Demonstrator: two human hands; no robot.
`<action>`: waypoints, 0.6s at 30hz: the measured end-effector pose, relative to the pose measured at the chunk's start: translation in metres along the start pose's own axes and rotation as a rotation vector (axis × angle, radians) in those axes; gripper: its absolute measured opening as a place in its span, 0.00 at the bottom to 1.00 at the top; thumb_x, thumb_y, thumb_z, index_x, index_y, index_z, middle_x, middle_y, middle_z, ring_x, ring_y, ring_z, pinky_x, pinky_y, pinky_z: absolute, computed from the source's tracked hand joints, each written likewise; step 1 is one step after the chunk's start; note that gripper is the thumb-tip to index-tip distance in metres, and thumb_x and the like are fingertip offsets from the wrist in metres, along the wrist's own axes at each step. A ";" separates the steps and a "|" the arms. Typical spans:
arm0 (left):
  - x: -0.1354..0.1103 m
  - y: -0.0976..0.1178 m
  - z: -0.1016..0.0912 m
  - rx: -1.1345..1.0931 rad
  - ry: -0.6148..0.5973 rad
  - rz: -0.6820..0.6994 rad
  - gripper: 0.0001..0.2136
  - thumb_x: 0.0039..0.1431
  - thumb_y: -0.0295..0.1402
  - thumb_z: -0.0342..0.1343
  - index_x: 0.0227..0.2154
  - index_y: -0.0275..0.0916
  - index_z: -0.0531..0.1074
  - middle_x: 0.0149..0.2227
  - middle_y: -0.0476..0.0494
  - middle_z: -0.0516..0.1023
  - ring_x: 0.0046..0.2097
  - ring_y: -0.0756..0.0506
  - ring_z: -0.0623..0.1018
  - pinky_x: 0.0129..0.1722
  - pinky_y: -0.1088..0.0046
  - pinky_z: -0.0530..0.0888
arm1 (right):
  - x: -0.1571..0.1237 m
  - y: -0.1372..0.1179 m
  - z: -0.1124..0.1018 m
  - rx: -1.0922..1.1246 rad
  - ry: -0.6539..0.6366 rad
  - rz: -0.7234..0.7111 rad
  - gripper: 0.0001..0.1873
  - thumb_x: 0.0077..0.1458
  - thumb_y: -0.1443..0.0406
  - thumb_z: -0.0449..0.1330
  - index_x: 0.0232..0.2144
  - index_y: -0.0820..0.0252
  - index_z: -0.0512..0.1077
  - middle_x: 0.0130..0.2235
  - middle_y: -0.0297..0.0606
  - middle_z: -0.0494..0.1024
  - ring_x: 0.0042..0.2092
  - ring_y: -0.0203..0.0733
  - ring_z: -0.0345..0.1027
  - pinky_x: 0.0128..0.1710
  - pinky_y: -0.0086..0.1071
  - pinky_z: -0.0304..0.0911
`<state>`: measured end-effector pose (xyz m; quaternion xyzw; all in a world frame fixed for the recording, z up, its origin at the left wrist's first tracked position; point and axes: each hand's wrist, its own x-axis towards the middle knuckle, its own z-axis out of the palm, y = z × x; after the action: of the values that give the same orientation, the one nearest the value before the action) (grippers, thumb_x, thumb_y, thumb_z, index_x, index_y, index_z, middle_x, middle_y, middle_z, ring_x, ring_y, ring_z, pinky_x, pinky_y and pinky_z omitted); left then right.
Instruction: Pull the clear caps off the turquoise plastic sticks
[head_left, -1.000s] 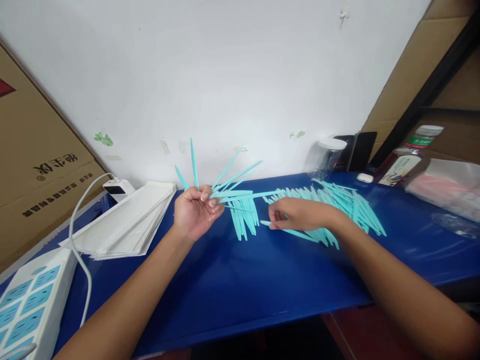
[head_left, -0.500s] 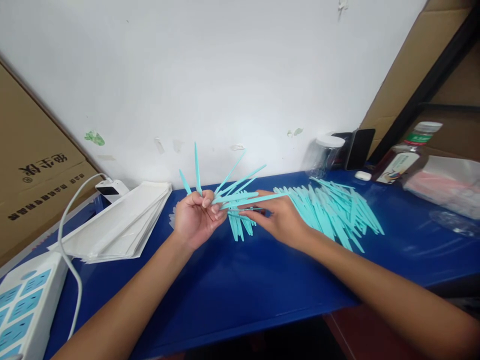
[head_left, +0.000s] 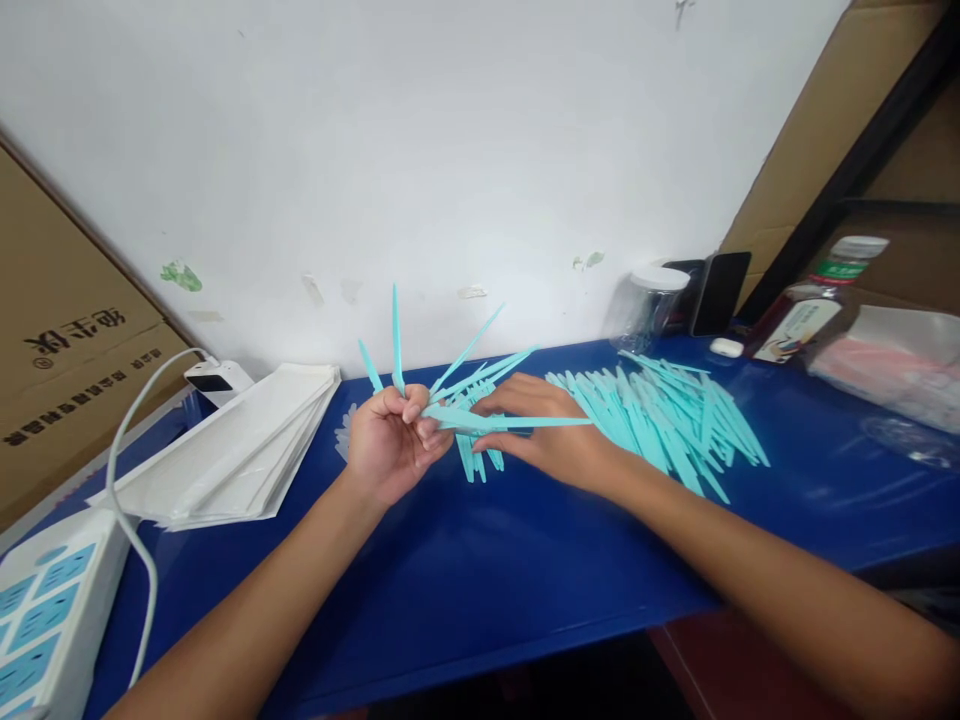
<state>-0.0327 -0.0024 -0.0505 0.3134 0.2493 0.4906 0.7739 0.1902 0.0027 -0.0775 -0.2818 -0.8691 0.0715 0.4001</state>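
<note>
My left hand (head_left: 394, 440) is closed, palm up, with thumb and fingers pinching a fan of slim turquoise plastic sticks (head_left: 397, 335). They taper like eyebrow-razor handles, and their tips point up and to the right. From the right, my right hand (head_left: 544, 425) has its thumb and fingers closed around the sticks that stick out sideways. Below and behind the hands lies a small group of similar sticks (head_left: 480, 463) on the blue table (head_left: 450, 590). A larger pile of turquoise sticks (head_left: 667, 420), paler at the far ends, is right of my right hand. Small clear pieces (head_left: 343, 435) show partly behind my left hand.
White paper-like sleeves (head_left: 225, 450) lie at left, beside a power strip (head_left: 52, 600), a white cable (head_left: 116, 470) and a small white device (head_left: 220, 380). A lidded clear jar (head_left: 652, 310), a phone (head_left: 720, 293), a bottle (head_left: 814, 310) and a plastic bag (head_left: 892, 365) stand at right.
My right thumb and fingers have come together on the sideways sticks, which are now bunched closer and lie flatter. My left hand keeps its hold in nearly the same place.
</note>
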 end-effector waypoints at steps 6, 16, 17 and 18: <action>0.003 0.007 -0.007 -0.062 0.007 0.065 0.10 0.45 0.25 0.50 0.13 0.38 0.61 0.16 0.45 0.63 0.18 0.47 0.67 0.12 0.76 0.63 | 0.006 0.007 -0.021 0.048 -0.150 0.108 0.12 0.58 0.55 0.72 0.36 0.58 0.80 0.36 0.38 0.81 0.39 0.44 0.72 0.40 0.36 0.63; 0.002 0.007 -0.008 -0.208 0.022 0.074 0.08 0.40 0.21 0.51 0.17 0.39 0.58 0.18 0.49 0.63 0.19 0.49 0.67 0.13 0.78 0.61 | -0.002 0.000 0.002 0.115 -0.100 0.100 0.08 0.62 0.60 0.69 0.38 0.58 0.77 0.40 0.40 0.77 0.46 0.45 0.69 0.46 0.37 0.64; 0.003 0.007 -0.008 -0.219 0.027 0.071 0.09 0.40 0.21 0.51 0.17 0.40 0.57 0.18 0.49 0.63 0.20 0.49 0.67 0.14 0.78 0.61 | -0.002 0.000 0.003 0.121 -0.093 0.101 0.06 0.64 0.62 0.67 0.38 0.58 0.77 0.40 0.40 0.77 0.46 0.45 0.68 0.46 0.37 0.64; 0.003 0.006 -0.008 -0.228 0.034 0.070 0.10 0.41 0.21 0.51 0.17 0.40 0.56 0.19 0.48 0.63 0.20 0.49 0.67 0.14 0.78 0.61 | -0.002 0.000 0.004 0.136 -0.085 0.108 0.04 0.66 0.63 0.65 0.38 0.58 0.77 0.40 0.40 0.77 0.45 0.44 0.68 0.46 0.37 0.64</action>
<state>-0.0409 0.0046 -0.0514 0.2237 0.1938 0.5478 0.7826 0.1888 0.0022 -0.0812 -0.2972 -0.8619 0.1639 0.3767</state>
